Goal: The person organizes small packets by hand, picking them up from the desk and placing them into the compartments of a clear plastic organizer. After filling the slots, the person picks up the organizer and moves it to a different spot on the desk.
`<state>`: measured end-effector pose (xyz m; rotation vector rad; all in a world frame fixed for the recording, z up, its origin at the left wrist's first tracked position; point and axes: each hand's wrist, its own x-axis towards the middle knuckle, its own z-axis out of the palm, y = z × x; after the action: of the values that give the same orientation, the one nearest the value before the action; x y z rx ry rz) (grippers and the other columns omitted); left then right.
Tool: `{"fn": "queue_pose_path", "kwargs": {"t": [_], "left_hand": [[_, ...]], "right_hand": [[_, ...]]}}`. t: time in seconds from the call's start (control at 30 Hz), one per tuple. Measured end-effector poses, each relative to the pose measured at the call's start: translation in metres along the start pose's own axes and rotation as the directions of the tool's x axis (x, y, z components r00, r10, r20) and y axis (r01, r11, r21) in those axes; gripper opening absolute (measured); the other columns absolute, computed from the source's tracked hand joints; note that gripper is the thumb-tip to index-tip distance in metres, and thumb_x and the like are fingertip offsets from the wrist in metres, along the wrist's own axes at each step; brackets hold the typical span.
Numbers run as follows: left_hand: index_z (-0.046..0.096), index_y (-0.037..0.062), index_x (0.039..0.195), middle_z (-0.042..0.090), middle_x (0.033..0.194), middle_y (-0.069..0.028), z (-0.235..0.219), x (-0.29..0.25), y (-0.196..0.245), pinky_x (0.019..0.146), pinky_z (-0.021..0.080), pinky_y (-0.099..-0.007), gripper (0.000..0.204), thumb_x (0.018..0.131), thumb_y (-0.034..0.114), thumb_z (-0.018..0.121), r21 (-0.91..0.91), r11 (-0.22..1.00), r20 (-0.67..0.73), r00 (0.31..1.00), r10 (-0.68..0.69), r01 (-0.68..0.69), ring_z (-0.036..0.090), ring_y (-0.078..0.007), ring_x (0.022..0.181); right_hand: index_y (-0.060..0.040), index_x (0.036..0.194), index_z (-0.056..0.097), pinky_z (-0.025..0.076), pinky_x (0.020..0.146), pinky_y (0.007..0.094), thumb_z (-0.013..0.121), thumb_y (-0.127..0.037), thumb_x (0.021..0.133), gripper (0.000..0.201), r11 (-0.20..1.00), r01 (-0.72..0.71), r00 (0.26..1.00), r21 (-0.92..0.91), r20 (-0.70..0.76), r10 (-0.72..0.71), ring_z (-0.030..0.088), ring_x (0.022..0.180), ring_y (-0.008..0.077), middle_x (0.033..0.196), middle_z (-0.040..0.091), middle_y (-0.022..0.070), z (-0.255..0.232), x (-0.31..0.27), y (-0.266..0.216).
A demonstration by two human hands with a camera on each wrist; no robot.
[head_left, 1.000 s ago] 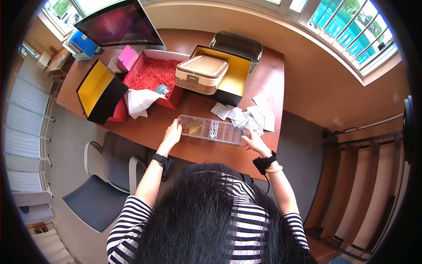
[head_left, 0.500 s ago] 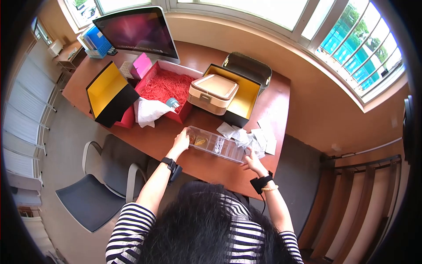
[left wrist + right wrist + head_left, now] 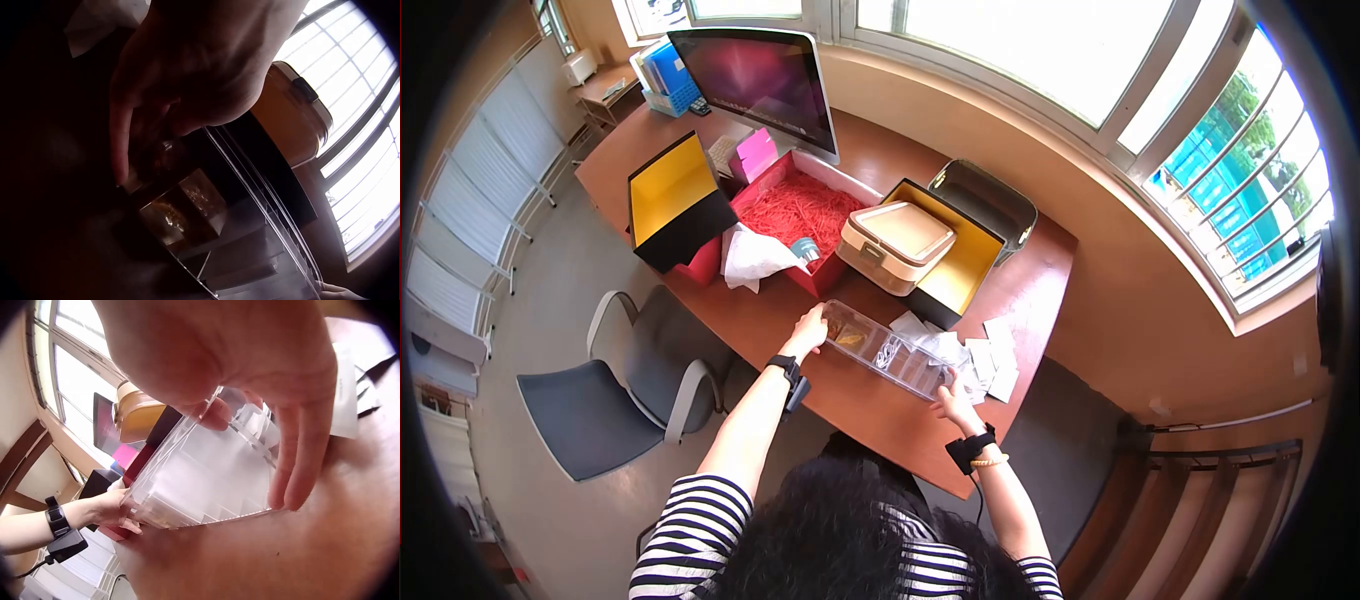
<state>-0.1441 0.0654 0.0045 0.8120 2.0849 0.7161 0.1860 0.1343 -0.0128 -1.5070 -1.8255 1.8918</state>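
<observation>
A long, clear plastic organizer box [image 3: 870, 345] with compartments is held between both hands over the front of the desk. My left hand [image 3: 808, 332] grips its left end, the fingers bent down over the short side in the left wrist view. At the other end my right hand [image 3: 955, 402] holds it, thumb on one long side and fingers [image 3: 306, 456] on the other in the right wrist view. Small yellowish and reddish items lie in the left compartments, and a bundle of white strands [image 3: 887, 353] sits near the middle. Flat white packets [image 3: 1000, 365] lie beside the right end.
Behind the organizer, a beige lunch box [image 3: 900, 240] rests across a black box with yellow lining [image 3: 975, 275]. Left of it is a red box of shredded paper [image 3: 800, 205]. A tilted black-and-yellow box [image 3: 670, 195], a monitor [image 3: 755, 85] and a dark tray [image 3: 990, 200] surround these.
Both hands keep their hold on the organizer box. The head view has turned, so the desk and organizer appear lower and more slanted, the organizer's right end dropping most.
</observation>
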Motion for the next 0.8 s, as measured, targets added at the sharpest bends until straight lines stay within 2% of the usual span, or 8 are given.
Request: {"fn": "queue_pose_path", "kwargs": {"t": [0.07,0.17,0.27,0.43,0.53,0.7,0.73,0.8], "left_hand": [[0.038,0.0075,0.125,0.050,0.117,-0.0161,0.002,-0.001,0.000,0.051,0.055,-0.0351,0.040,0.085,0.010,0.038,0.016,1.000,-0.027,1.000,-0.011,0.012,0.059,-0.0309,0.090],[0.039,0.0086,0.124,0.055,0.109,-0.0179,0.005,-0.002,0.004,0.051,0.054,-0.0336,0.039,0.085,0.013,0.040,0.048,0.999,-0.058,0.998,-0.011,0.014,0.062,-0.0292,0.080],[0.039,0.0081,0.124,0.058,0.103,-0.0170,0.004,-0.001,0.003,0.049,0.053,-0.0330,0.039,0.086,0.013,0.037,-0.038,0.992,0.014,0.993,-0.118,0.119,0.064,-0.0240,0.066],[0.038,0.0081,0.125,0.058,0.102,-0.0178,0.004,-0.006,0.006,0.049,0.052,-0.0333,0.039,0.086,0.013,0.035,-0.081,0.987,-0.016,0.990,-0.139,0.138,0.064,-0.0237,0.065],[0.033,0.0086,0.126,0.055,0.107,-0.0201,0.003,0.000,0.005,0.051,0.053,-0.0385,0.039,0.087,0.011,0.034,-0.073,0.990,0.061,0.991,-0.117,0.121,0.064,-0.0284,0.069],[0.037,0.0074,0.121,0.056,0.104,-0.0195,0.004,0.007,-0.005,0.048,0.052,-0.0395,0.037,0.085,0.009,0.034,-0.110,0.990,0.084,0.993,-0.083,0.093,0.064,-0.0288,0.066],[0.033,0.0100,0.129,0.056,0.107,-0.0175,0.002,0.007,-0.004,0.047,0.051,-0.0340,0.044,0.085,0.011,0.036,-0.093,0.989,0.095,0.990,-0.108,0.117,0.064,-0.0247,0.065],[0.033,0.0099,0.129,0.056,0.108,-0.0172,0.001,0.007,-0.004,0.047,0.051,-0.0330,0.045,0.084,0.011,0.037,-0.075,0.992,0.099,0.991,-0.095,0.102,0.064,-0.0237,0.065]], "right_hand": [[-0.0073,0.135,0.005,0.048,0.047,0.0283,0.037,-0.015,0.085,0.060,1.000,0.006,1.000,-0.015,0.008,-0.006,0.060,0.066,0.0201,0.087,0.051,0.0162,0.001,-0.001,-0.001],[-0.0060,0.134,0.005,0.048,0.047,0.0279,0.038,-0.016,0.085,0.060,0.999,0.030,1.000,-0.041,0.007,-0.030,0.059,0.065,0.0196,0.086,0.051,0.0163,-0.002,0.002,0.008],[-0.0032,0.131,0.012,0.047,0.050,0.0318,0.041,-0.017,0.082,0.059,0.993,0.099,0.994,-0.063,-0.037,-0.102,0.060,0.057,0.0223,0.076,0.058,0.0166,-0.001,0.007,0.015],[0.0007,0.130,0.011,0.047,0.053,0.0320,0.041,-0.018,0.083,0.059,0.994,0.095,0.995,-0.061,0.001,-0.095,0.060,0.058,0.0222,0.077,0.058,0.0164,-0.002,0.003,0.009],[0.0017,0.130,0.010,0.047,0.053,0.0318,0.042,-0.018,0.083,0.060,0.994,0.102,0.994,-0.051,-0.021,-0.103,0.060,0.058,0.0221,0.078,0.058,0.0168,-0.001,0.008,0.014],[0.0009,0.131,0.010,0.048,0.052,0.0320,0.041,-0.016,0.082,0.061,0.997,0.061,0.998,-0.045,-0.025,-0.062,0.060,0.058,0.0222,0.079,0.059,0.0184,-0.002,0.002,0.007],[-0.0082,0.134,0.007,0.049,0.050,0.0312,0.037,-0.013,0.083,0.060,0.998,0.055,0.998,-0.036,0.001,-0.055,0.060,0.063,0.0218,0.087,0.053,0.0184,-0.002,0.005,0.010],[-0.0083,0.134,0.007,0.049,0.051,0.0315,0.037,-0.013,0.082,0.060,0.998,0.047,0.999,-0.037,-0.011,-0.048,0.060,0.063,0.0219,0.087,0.053,0.0187,-0.001,0.004,0.009]]}}
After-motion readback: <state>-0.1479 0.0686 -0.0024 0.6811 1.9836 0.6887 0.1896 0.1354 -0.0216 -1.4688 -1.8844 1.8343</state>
